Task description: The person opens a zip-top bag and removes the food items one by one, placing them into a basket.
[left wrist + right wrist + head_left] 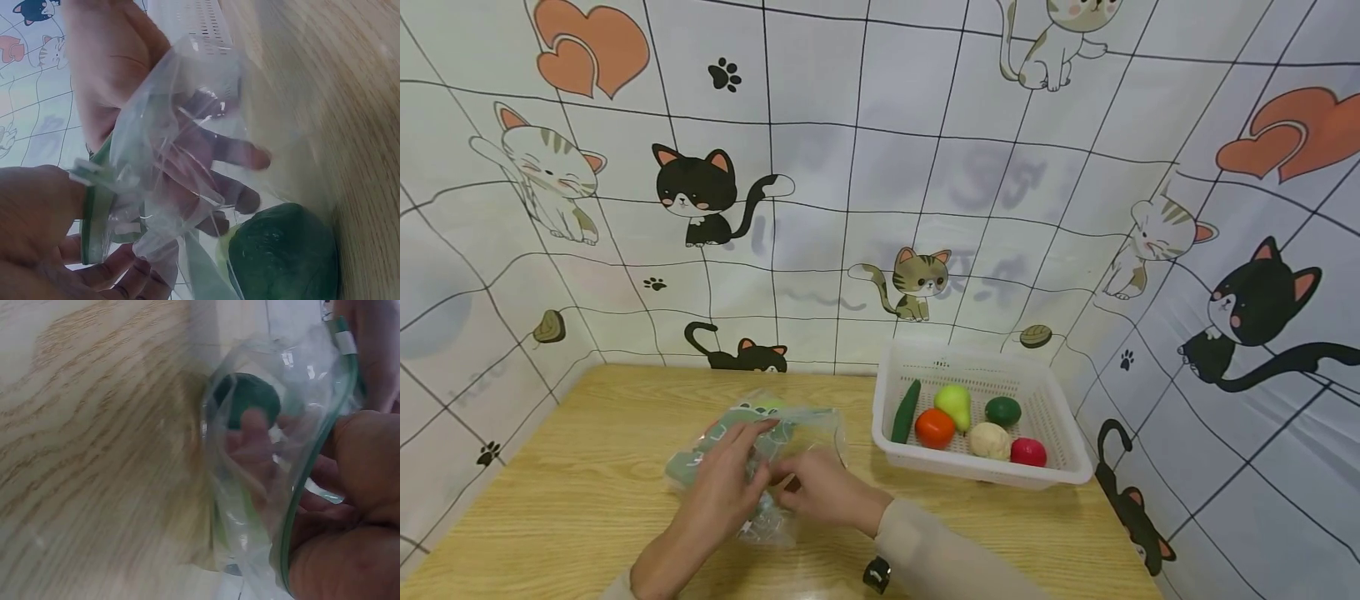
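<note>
A clear zip bag [767, 517] with a pale green print lies on the table under both hands. My left hand [722, 475] grips the bag beside its mouth, its fingers around the green zip strip [94, 231]. Inside the bag is my right hand [827, 487]; through the clear film in the left wrist view its fingers [234, 153] show spread and nearly straight. Just beyond those fingertips sits a rounded dark green vegetable [284, 256], seen through the film in the right wrist view too. A yellow-green patch shows behind it; its shape is mostly hidden.
To the right stands a white perforated basket [883, 417] holding a cucumber [906, 412], a tomato [935, 428], a green pear [953, 406] and several other pieces. A cat-print cloth [820, 167] rises behind and beside the wooden table [587, 467].
</note>
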Action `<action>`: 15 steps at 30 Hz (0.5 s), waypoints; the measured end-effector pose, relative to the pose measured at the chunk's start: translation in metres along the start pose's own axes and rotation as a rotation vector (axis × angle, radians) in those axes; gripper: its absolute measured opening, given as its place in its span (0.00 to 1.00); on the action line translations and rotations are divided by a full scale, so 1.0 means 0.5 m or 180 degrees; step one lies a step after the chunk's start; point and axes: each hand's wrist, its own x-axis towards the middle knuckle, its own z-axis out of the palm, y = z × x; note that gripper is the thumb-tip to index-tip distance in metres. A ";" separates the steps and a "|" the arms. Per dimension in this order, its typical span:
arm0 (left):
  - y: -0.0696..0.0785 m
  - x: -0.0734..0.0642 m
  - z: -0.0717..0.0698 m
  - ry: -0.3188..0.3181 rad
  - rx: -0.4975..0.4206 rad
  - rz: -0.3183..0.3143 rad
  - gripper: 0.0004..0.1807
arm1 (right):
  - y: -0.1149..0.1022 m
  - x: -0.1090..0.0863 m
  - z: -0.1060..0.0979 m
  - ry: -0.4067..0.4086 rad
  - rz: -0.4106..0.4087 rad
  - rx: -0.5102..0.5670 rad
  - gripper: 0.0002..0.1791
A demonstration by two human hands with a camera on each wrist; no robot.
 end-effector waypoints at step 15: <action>0.005 -0.005 -0.003 -0.0069 -0.0164 -0.0056 0.23 | 0.033 0.017 0.032 -0.0455 -0.0447 -0.0832 0.24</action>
